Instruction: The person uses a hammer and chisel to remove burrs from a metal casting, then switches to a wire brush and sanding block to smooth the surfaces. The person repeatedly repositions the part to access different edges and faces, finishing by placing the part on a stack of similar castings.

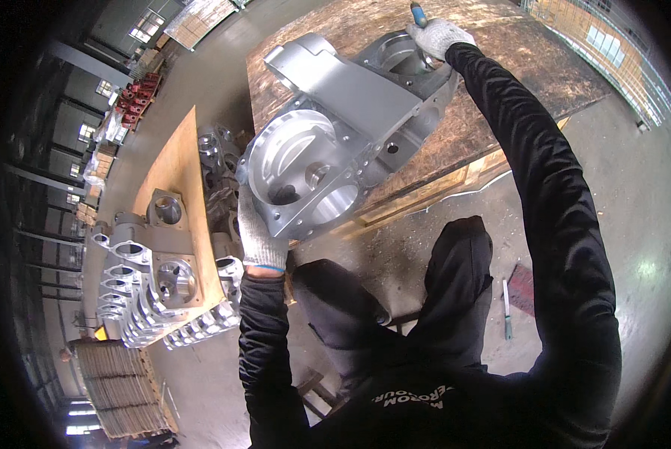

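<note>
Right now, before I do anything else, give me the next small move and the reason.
I would probably ease the silver casting farther onto the wooden bench. Its near-left end seems to overhang the edge, with the left hand against it, while the right hand, at the far end, also holds a blue tool.

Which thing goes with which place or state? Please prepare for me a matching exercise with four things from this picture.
1. Left hand
2. Right hand
3. Green-handled tool
4. Brown stack

A. At the picture's lower left
B. Holding a blue tool
C. Beside a dark red sheet
D. Against the metal casting

Pairs: 1-D, 2-B, 3-C, 4-A
</note>
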The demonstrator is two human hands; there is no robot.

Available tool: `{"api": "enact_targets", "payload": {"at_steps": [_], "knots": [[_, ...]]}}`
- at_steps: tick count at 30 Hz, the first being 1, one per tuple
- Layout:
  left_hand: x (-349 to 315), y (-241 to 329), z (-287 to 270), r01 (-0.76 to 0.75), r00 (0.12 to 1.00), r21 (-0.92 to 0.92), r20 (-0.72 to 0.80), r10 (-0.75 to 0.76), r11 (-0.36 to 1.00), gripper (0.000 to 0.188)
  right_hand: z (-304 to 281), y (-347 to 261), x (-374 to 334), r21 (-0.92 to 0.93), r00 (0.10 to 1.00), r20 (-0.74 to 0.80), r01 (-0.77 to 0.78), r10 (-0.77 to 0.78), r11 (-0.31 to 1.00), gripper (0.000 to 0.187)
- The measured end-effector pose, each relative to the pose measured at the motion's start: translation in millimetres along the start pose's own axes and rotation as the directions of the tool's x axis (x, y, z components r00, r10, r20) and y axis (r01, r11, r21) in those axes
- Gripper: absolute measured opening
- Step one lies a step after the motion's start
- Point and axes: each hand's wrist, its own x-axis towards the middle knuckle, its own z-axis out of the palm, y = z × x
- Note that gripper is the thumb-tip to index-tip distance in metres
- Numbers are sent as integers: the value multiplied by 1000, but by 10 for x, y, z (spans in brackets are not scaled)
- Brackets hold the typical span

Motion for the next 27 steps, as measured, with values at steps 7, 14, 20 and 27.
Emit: {"api": "enact_targets", "payload": {"at_steps": [7, 14, 20, 27], "knots": [[76, 55, 180, -77, 993, 82, 99, 69, 994, 60, -62, 86, -143, 58, 997, -42, -60, 62, 997, 70], [525, 326, 136, -265, 957, 217, 182, 228, 940, 60, -60, 422, -861, 407, 950, -217, -123, 226, 905, 61], [451, 484, 434, -421, 907, 489, 239, 348, 764, 53, 272, 718, -1453, 675, 739, -399, -164, 542, 720, 47], [548, 377, 169, -526, 847, 461, 358, 393, 715, 45, 470, 791, -1742, 694, 661, -496, -89, 564, 715, 49]]}}
